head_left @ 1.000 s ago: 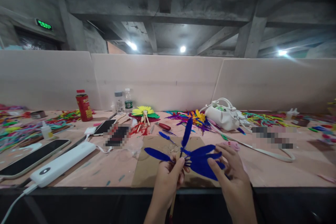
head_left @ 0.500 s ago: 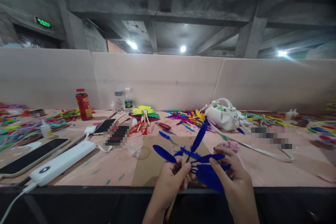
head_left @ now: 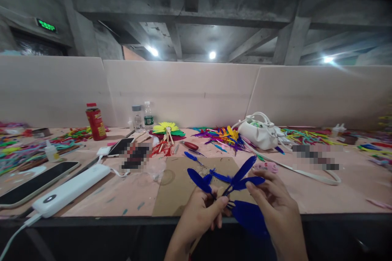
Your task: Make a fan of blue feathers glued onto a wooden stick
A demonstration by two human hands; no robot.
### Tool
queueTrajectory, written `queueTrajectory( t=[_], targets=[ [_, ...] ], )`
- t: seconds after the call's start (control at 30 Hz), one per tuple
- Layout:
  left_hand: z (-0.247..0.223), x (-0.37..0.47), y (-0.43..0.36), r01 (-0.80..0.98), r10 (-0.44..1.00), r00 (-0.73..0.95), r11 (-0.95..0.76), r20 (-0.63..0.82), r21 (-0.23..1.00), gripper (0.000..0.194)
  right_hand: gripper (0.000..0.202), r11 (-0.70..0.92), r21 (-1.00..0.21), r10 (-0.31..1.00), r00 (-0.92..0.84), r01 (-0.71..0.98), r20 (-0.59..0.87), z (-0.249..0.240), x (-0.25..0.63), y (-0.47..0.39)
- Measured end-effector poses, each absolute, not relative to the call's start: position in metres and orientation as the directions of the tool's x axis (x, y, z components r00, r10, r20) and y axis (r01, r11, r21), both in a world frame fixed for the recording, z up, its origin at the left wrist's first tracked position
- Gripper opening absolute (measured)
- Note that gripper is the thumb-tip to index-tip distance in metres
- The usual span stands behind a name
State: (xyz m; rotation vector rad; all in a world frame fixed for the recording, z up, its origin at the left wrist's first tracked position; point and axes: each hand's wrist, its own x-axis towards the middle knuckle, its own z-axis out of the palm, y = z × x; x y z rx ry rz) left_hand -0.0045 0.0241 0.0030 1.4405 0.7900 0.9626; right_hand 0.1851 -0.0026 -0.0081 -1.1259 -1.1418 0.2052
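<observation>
My left hand (head_left: 200, 214) is closed around a pale wooden stick (head_left: 196, 245) and the quills of several blue feathers (head_left: 244, 170), which fan out from its top. My right hand (head_left: 280, 208) pinches the tip of one blue feather (head_left: 255, 181) between thumb and fingers. Below that, a broad blue feather (head_left: 249, 215) hangs partly behind the right hand. Under the hands lies a brown cardboard sheet (head_left: 171, 197), with a loose blue feather (head_left: 190, 156) at its far edge and small scraps scattered on it.
A white power bank (head_left: 72, 191), phones (head_left: 39, 181) and a red bottle (head_left: 96, 122) are on the left. Behind the cardboard are a yellow-green feather piece (head_left: 168, 128), a red-handled tool (head_left: 190, 145) and colourful feathers (head_left: 220, 136). A white handbag (head_left: 259, 134) stands right.
The feather bunch in my left hand has turned, so the upright feather leans further right. My right hand has shifted slightly right, still pinching a feather.
</observation>
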Motion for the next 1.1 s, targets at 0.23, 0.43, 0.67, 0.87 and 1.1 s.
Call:
queueTrajectory(
  t=[0.23,0.43,0.67,0.87,1.1],
  targets=[
    [0.002,-0.004,0.023,-0.044,0.893,0.433,-0.115,0.123,0.992,0.043,0.022,0.501,-0.776,0.624,0.460,0.384,0.631,-0.008,0.183,-0.001],
    [0.004,-0.002,0.024,-0.053,0.906,0.408,-0.101,0.114,0.993,0.045,0.032,0.485,-0.786,0.634,0.466,0.382,0.617,-0.004,0.178,0.000],
    [0.003,-0.002,0.023,-0.063,0.917,0.382,-0.099,0.115,0.993,0.045,0.025,0.515,-0.783,0.616,0.484,0.350,0.621,-0.007,0.183,0.000],
    [0.002,-0.003,0.024,-0.052,0.905,0.410,-0.103,0.116,0.993,0.042,0.031,0.480,-0.812,0.685,0.437,0.332,0.583,-0.001,0.174,-0.005],
    [0.003,-0.006,0.023,-0.041,0.891,0.436,-0.116,0.123,0.992,0.037,0.033,0.454,-0.857,0.752,0.410,0.245,0.516,-0.006,0.174,-0.003]
  ],
)
